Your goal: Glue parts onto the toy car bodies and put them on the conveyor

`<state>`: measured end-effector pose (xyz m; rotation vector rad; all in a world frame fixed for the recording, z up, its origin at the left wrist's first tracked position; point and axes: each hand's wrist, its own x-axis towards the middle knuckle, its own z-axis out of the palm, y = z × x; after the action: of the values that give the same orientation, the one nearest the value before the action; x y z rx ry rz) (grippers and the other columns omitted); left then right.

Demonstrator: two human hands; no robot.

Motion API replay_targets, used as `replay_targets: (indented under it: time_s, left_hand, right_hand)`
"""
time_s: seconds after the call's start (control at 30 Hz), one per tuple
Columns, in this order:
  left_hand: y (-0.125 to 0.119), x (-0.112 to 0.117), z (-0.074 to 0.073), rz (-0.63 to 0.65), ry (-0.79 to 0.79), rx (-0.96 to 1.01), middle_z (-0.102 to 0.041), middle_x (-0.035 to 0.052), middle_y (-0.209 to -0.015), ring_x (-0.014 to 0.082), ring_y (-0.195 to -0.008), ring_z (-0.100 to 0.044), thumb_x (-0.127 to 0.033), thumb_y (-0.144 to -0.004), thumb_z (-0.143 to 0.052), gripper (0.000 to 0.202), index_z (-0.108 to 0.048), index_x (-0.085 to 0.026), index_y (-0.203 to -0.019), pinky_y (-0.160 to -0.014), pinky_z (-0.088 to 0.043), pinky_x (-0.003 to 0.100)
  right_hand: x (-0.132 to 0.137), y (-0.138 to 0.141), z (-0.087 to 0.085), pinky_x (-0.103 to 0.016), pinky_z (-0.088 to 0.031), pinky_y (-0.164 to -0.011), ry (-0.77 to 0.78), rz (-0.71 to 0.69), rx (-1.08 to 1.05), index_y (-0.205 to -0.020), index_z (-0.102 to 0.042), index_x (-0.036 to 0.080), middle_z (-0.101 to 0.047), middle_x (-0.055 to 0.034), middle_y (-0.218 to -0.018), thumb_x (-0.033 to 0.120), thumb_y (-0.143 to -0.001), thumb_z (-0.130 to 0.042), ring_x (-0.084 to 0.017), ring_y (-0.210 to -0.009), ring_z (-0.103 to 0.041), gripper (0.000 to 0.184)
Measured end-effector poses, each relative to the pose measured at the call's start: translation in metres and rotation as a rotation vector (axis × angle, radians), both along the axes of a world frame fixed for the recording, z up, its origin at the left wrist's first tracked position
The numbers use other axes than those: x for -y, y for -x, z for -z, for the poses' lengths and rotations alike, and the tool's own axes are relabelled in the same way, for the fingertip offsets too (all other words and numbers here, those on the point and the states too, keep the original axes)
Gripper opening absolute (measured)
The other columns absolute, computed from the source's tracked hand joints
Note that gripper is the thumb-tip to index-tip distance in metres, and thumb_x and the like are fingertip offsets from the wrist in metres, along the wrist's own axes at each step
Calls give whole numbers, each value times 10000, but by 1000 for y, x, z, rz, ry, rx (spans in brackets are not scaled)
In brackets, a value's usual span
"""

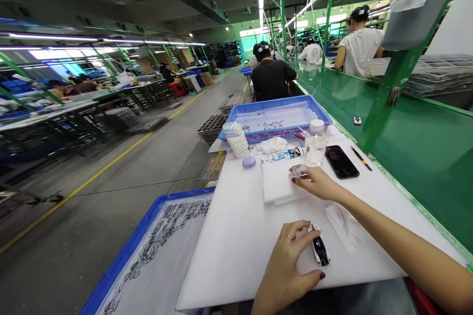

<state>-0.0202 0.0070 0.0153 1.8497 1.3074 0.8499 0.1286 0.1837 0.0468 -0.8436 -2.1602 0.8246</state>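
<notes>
My left hand (290, 261) rests on the white work board (236, 236) near its front edge, fingers curled around a small black and white part (320, 250). My right hand (314, 182) reaches across to a stack of white pads (275, 184) and pinches a small white piece (297, 171) between its fingertips. A glue tube (283, 155) lies just beyond the pads. A flat clear wrapper (342, 224) lies on the board under my right forearm.
Behind the pads stand two clear bottles (315, 142) (236, 139), a lilac earbud case (249, 161), a crumpled cloth (271, 145), a black phone (342, 161) and a pen (359, 156). Blue trays of small parts sit ahead (275, 118) and at lower left (155, 251). Other workers sit along the green bench (414, 138).
</notes>
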Motion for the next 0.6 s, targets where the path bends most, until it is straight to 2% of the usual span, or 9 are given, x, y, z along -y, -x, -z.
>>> replay_targets:
  time_s: [0.07,0.2,0.3,0.37,0.47,0.53,0.6]
  left_hand:
    - [-5,-3,4,-4,-55,-81,-555,96,-1417,352,-1296,-496,-206,-572,-905,733,-652,-254,-1258,-1101,-414,504]
    - [-18,-8,18,-83,-200,-93,-654,68,-1280,322,-1107,-621,-356,-554,-907,662,-687,-276,-1172,-958,-508,486]
    - [-24,-9,30,-165,-308,-48,-693,66,-1168,290,-998,-650,-364,-463,-909,714,-699,-243,-1135,-899,-536,423]
    - [-25,-7,35,-230,-339,34,-716,47,-1102,262,-951,-664,-332,-411,-914,739,-700,-229,-1111,-894,-539,380]
    - [-23,-4,36,-319,-360,129,-744,19,-1054,252,-927,-687,-303,-412,-895,683,-707,-236,-1066,-892,-535,365]
    - [-22,-3,32,-341,-351,145,-755,14,-1053,254,-922,-698,-292,-446,-881,624,-717,-239,-1046,-894,-532,370]
    - [-21,-2,25,-348,-311,163,-763,21,-1048,253,-923,-705,-267,-470,-879,571,-730,-231,-1020,-891,-534,367]
  right_hand:
    - [-1,8,-1,-385,-530,-794,9,-19,20,-985,-692,236,-730,-64,-962,422,-936,-531,-256,-890,-678,251]
    - [-7,9,-11,-408,-513,-767,45,-59,68,-922,-702,228,-729,-67,-859,452,-912,-546,-261,-784,-658,274]
    - [-1,1,-16,-440,-508,-865,170,-33,-3,-907,-698,230,-731,-94,-980,561,-874,-560,-298,-942,-659,361]
    - [14,-5,-11,-422,-497,-924,275,4,-128,-936,-698,248,-709,-90,-1080,582,-851,-595,-296,-1058,-628,360]
    - [42,-9,7,-338,-513,-774,366,88,-285,-915,-695,257,-673,-63,-954,558,-813,-661,-231,-887,-608,320]
    - [56,-7,18,-313,-471,-641,431,137,-306,-878,-697,239,-634,-56,-864,577,-767,-698,-194,-741,-549,356]
    - [64,-7,20,-325,-423,-585,504,98,-348,-816,-693,226,-601,-59,-814,645,-723,-697,-184,-677,-493,429]
